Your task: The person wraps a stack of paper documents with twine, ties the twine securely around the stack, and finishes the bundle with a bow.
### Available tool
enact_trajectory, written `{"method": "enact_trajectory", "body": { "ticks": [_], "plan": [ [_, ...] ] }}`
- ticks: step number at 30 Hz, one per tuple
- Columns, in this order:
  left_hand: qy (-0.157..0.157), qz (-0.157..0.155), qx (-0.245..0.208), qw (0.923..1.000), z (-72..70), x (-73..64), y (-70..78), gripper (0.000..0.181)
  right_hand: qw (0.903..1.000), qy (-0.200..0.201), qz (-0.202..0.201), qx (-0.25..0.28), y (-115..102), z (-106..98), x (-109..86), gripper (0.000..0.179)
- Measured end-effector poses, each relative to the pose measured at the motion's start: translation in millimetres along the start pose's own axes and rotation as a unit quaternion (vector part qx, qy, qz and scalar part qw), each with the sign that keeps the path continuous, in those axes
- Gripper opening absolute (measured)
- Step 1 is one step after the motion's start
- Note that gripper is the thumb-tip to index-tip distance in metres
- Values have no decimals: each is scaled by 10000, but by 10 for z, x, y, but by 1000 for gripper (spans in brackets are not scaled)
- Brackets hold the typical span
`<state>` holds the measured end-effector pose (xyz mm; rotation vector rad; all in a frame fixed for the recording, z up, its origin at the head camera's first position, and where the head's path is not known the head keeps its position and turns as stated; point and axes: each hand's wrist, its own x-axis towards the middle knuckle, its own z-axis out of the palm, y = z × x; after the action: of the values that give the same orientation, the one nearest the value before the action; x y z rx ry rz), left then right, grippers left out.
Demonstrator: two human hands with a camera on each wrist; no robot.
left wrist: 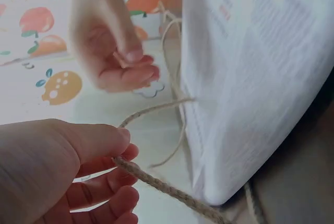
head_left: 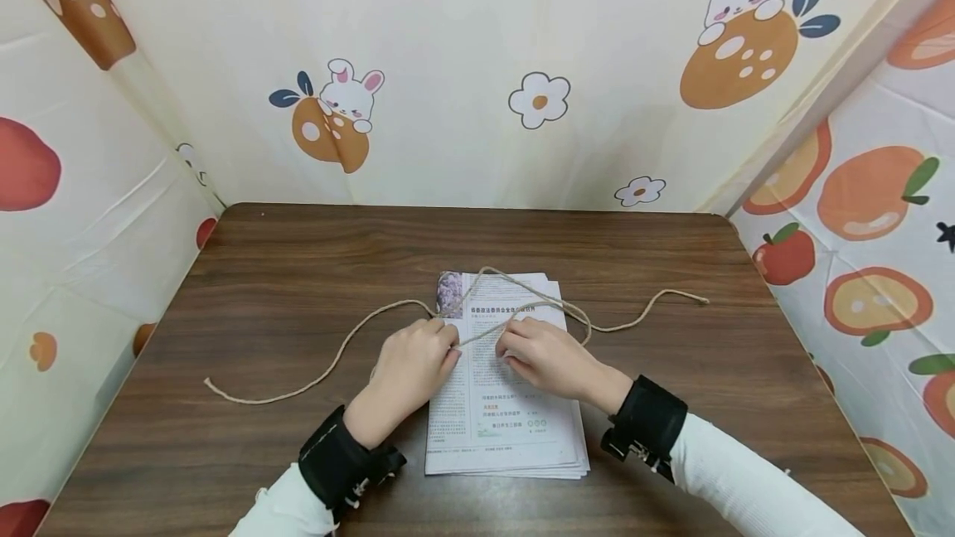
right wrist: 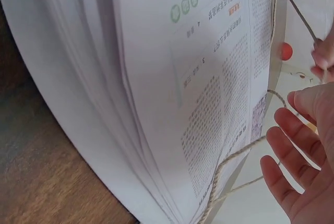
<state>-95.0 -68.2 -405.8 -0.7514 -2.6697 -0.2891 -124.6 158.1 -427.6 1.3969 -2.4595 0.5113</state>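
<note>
A stack of printed newspaper sheets [head_left: 515,437] lies on the wooden table. A thin beige twine [head_left: 349,340] crosses its upper part in loose loops, one end trailing left and the other right. My left hand [head_left: 418,359] is over the left edge of the stack; in the left wrist view its thumb and index finger pinch the twine [left wrist: 167,188]. Over the right part of the sheets is my right hand [head_left: 548,355]. Its fingers [right wrist: 297,153] are spread and loosely bent beside the twine, with nothing seen held between them in the right wrist view.
The brown wooden table [head_left: 298,263] reaches back to a pale wall covering [head_left: 448,89] with rabbit and flower prints. Fruit-printed sheets [head_left: 880,272] hang at both sides. Black bands [head_left: 647,421] with small devices are on both wrists.
</note>
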Motion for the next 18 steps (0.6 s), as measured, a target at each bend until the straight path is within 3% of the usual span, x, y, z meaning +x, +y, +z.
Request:
{"method": "enact_trajectory", "body": {
  "ticks": [18],
  "plan": [
    [343,-177,-151,9991,-176,317,-280,6,9989,-307,-237,-270,-151,-29,243,11]
  ]
}}
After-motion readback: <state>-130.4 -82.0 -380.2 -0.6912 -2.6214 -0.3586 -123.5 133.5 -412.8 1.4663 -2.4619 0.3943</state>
